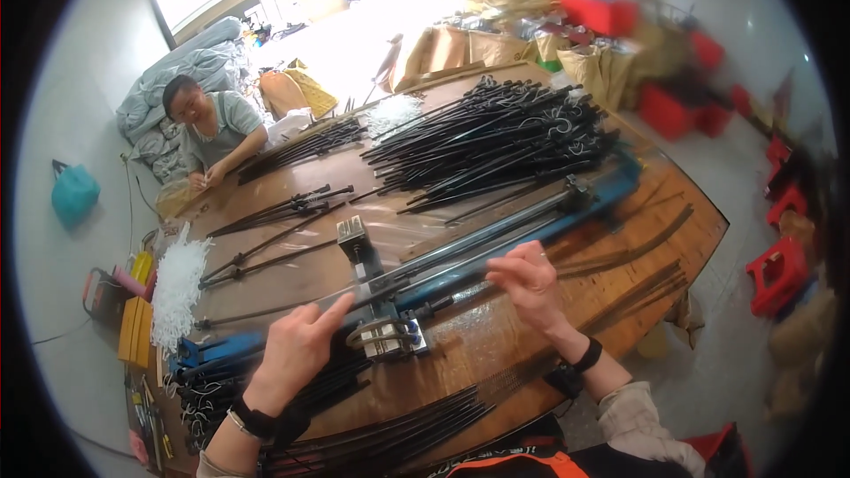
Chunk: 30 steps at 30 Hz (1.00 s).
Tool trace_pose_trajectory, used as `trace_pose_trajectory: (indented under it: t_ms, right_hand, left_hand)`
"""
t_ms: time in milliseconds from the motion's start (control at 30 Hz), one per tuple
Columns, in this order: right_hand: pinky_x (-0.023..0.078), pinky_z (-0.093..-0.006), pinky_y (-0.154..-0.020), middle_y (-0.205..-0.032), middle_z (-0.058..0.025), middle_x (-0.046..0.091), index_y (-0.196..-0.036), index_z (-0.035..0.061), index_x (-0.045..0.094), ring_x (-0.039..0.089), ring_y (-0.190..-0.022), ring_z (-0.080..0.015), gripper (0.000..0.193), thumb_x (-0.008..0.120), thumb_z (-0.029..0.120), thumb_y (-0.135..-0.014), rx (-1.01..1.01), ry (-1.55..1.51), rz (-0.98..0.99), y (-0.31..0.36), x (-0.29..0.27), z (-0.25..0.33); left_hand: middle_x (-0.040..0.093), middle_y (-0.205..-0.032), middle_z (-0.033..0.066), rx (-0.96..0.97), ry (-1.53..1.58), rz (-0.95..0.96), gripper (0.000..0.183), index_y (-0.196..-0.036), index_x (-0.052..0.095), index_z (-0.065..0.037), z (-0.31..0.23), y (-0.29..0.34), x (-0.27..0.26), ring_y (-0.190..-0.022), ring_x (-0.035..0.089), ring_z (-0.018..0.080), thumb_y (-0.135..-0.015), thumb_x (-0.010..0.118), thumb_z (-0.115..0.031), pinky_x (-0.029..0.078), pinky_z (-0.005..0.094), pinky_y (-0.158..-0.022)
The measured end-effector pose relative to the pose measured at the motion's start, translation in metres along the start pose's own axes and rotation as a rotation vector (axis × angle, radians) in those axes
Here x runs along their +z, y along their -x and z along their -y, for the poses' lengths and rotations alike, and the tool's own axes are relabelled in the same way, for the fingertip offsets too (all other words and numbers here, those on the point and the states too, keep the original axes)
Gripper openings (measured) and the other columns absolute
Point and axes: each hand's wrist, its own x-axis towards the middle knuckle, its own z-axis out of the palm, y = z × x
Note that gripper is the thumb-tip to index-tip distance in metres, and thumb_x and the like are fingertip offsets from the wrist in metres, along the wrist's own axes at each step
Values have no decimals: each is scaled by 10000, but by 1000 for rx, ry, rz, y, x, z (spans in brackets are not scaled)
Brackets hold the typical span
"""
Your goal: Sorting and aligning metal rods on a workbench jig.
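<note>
My left hand (299,347) is curled at the near side of a metal clamp fixture (390,336), its index finger stretched along a thin black rod (257,312). The fingers seem closed on this rod, which runs left past a blue bracket (212,350). Over the right part of the fixture, my right hand (531,290) is raised, thumb and fingers pinched together; anything between them is too small to make out. Beneath it passes a long blue rail (522,248) with a metal bar. A small metal block (352,232) stands on the fixture's far side.
A large heap of black rods (496,142) covers the table's far side. White plastic pieces (180,288) lie piled at the left edge. More rods (381,434) lie close to me. Across the table sits a co-worker (217,128). Red stools (779,274) stand on the right.
</note>
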Motion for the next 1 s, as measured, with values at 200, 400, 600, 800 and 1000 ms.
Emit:
trace_pose_trajectory:
  t_ms: [200,400,600,800,1000]
  right_hand:
    - [443,-300,-590,-682,-49,569,-1073,77,733,539,-630,-188,262,765,122,-817,-67,-123,232,6,27,16]
    - [451,-347,-576,-710,-52,590,-1127,84,710,552,-607,-209,289,723,215,-869,-162,26,304,20,46,41]
    - [461,-385,-598,-717,-55,596,-1034,66,691,571,-627,-247,132,621,88,-924,-186,254,193,13,16,-27]
    - [458,-232,-610,-718,-43,595,-1022,33,670,585,-652,-110,187,580,194,-994,515,-166,516,-29,73,-13]
    - [478,-341,-685,-686,-38,641,-978,122,745,607,-678,-137,179,668,273,-923,19,-409,590,-65,171,11]
  left_hand:
    - [504,-696,79,67,-40,-1,472,-1248,644,-178,-3,16,-3,-652,566,269,-799,639,-35,482,396,-584]
    - [528,-714,77,92,20,0,452,-1225,645,-167,-19,19,9,-668,576,268,-802,627,-11,486,391,-579]
    - [567,-776,131,-103,-100,-298,312,-1172,620,-97,38,43,-1,-691,573,314,-873,598,-12,490,417,-622]
    - [593,-861,180,-245,-43,-398,209,-1149,610,0,62,40,-51,-729,583,323,-943,601,-38,466,380,-645]
    - [572,-820,163,-321,-3,-389,223,-1176,610,-24,66,79,-48,-665,542,295,-956,601,-58,448,358,-613]
